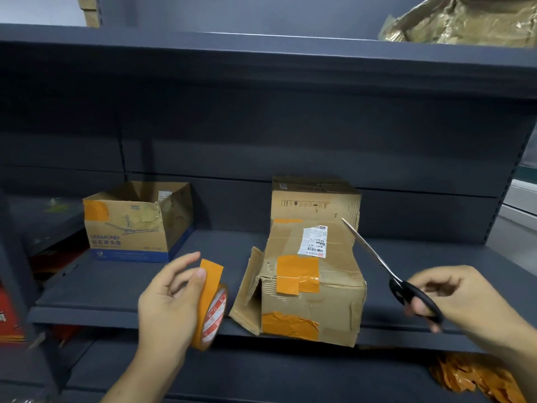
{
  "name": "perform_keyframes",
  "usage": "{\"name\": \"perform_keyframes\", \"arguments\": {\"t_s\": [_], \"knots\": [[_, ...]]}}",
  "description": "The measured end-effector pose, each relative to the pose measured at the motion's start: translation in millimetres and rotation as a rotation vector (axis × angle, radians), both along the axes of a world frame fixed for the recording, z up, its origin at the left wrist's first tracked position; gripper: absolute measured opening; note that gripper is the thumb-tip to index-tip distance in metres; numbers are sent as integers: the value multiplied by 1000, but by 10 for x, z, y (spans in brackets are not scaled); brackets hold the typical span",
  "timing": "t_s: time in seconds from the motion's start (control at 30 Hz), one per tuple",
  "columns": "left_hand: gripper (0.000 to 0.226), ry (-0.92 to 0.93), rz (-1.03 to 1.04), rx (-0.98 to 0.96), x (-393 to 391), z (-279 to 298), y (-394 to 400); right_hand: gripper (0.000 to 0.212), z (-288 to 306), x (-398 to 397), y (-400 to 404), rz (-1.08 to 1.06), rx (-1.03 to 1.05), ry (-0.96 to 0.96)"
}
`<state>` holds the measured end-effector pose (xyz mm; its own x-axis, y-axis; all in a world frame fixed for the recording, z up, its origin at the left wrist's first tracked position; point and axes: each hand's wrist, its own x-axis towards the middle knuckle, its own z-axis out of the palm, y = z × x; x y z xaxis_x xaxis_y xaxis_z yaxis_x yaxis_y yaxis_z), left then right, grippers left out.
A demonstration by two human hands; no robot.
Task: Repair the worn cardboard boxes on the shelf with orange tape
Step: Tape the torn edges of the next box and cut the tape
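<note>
A worn cardboard box [334,286] lies on the dark shelf [116,286], with orange tape patches on its top and front and a loose flap at its left end. Just left of it my left hand [165,301] holds a roll of orange tape [210,315], the thumb pinning a short free strip that sticks up. To the right of the box my right hand [465,298] grips black-handled scissors [406,289] whose blades point up and left over the box's right side. A second box [316,199] stands behind. An open box [130,225] with an orange patch sits at the left.
The upper shelf board [261,62] hangs overhead, with a crumpled tape-wrapped bundle [465,21] on it. Orange scraps [479,379] lie on the lower level at the right. Red items [11,315] sit at the far left. Bare shelf shows between the two front boxes.
</note>
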<state>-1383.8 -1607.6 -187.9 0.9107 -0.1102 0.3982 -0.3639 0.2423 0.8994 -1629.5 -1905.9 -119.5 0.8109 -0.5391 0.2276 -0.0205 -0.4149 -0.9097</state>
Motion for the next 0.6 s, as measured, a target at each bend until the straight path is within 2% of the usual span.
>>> {"name": "perform_keyframes", "arguments": {"t_s": [0.03,0.17,0.27,0.43,0.6], "knots": [[28,-3,11,-1,37,3,-17,51,-15,2,-9,-13,2,-4],[25,-9,74,38,245,40,-69,45,-108,27,-61,-149,26,-64],[23,-43,121,166,416,65,-68,24,-224,124,-116,-297,32,14],[29,-96,150,345,590,9,-125,51,-497,297,-216,-475,-106,245],[28,-142,167,421,643,-63,-194,47,-664,439,-239,-523,-212,431]]}}
